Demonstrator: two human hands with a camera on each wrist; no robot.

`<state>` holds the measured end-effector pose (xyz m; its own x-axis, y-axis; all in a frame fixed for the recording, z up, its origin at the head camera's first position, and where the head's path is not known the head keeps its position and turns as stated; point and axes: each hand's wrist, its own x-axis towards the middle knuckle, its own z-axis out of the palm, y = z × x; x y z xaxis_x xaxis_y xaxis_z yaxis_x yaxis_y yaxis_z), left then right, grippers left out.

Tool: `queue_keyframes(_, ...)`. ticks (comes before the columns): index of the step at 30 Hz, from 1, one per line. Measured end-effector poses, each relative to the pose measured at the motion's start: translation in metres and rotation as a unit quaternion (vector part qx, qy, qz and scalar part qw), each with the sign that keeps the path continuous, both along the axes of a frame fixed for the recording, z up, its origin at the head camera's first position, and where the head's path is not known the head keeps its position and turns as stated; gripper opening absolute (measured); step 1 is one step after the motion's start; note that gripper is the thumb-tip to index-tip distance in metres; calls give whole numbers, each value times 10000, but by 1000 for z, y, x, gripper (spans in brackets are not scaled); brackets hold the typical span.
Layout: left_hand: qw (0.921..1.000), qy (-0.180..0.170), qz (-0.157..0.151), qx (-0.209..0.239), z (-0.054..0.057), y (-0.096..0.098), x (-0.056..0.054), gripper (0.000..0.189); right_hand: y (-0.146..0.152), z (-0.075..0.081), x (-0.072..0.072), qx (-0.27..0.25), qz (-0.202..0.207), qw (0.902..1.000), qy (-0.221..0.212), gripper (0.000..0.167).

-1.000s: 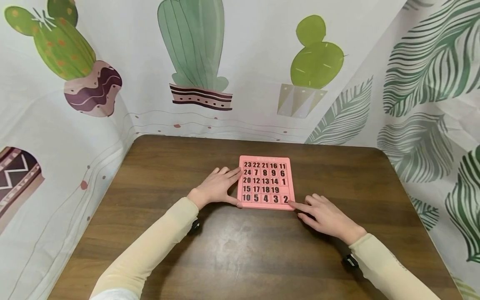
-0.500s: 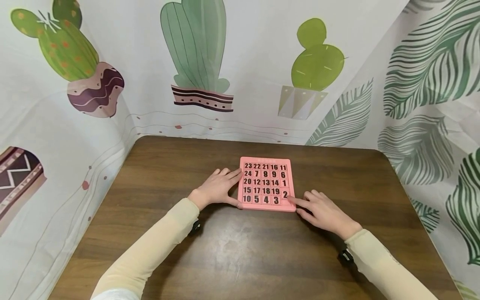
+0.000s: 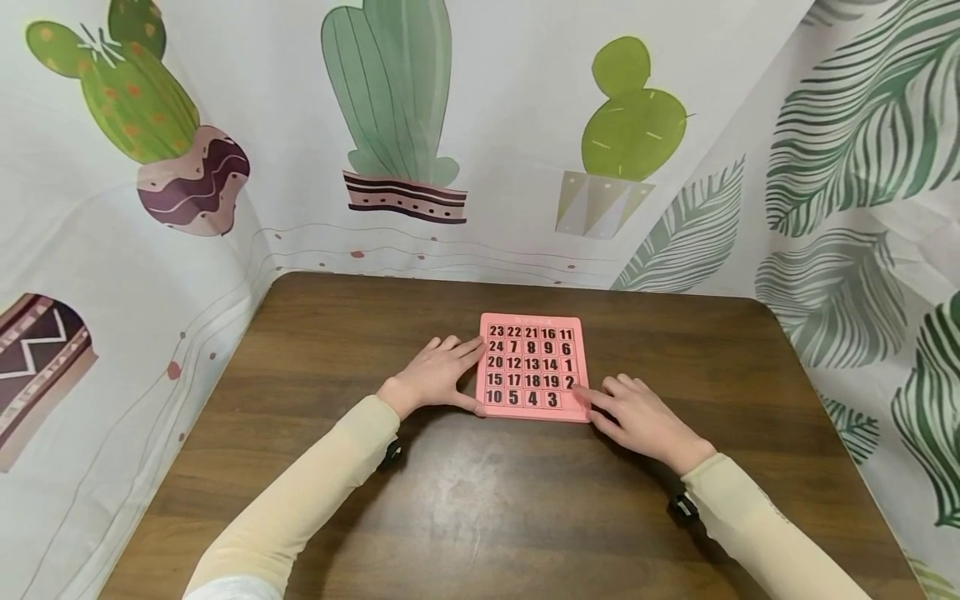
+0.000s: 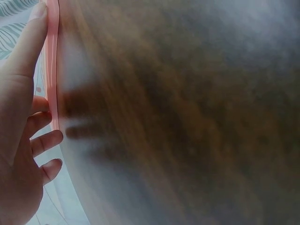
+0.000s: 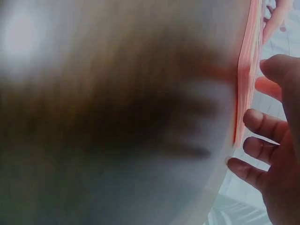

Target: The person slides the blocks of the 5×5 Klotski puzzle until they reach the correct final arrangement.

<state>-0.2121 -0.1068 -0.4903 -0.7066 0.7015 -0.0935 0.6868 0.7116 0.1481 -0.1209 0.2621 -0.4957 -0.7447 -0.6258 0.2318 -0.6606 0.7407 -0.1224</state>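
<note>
While the left hand (image 3: 433, 375) lies spread along the pink number board (image 3: 525, 412) between both hands, the right hand (image 3: 642, 418), loosely spread, has its index at tile 2 (image 3: 568, 381); I'd slide it flat and straight, left bracing.

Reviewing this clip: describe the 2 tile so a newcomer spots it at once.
On the brown table, between the left hand and right hand, lies a pink number board. Look along its right side for the 2 tile, below the 1 tile. Only it has the vacant slot directly beneath.
</note>
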Motion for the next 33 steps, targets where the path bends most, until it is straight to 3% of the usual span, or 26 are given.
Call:
queue_keyframes(6, 9999, -87, 68, -85, -1, 0, 0, 123, -19, 1, 6, -144, 416, 9988, 194, 39)
queue_keyframes(12, 9999, -88, 63, -82, -1, 1, -1, 123, -31, 0, 11, 56, 812, 9965, 194, 45)
queue_keyframes(17, 10000, -55, 29, -67, -1, 0, -1, 123, -32, 2, 15, 240, 769, 9967, 68, 48)
queue_keyframes(33, 10000, 31, -12, -44, 2, 2, 1, 121, -2, 0, 24, -97, 454, 9989, -29, 49)
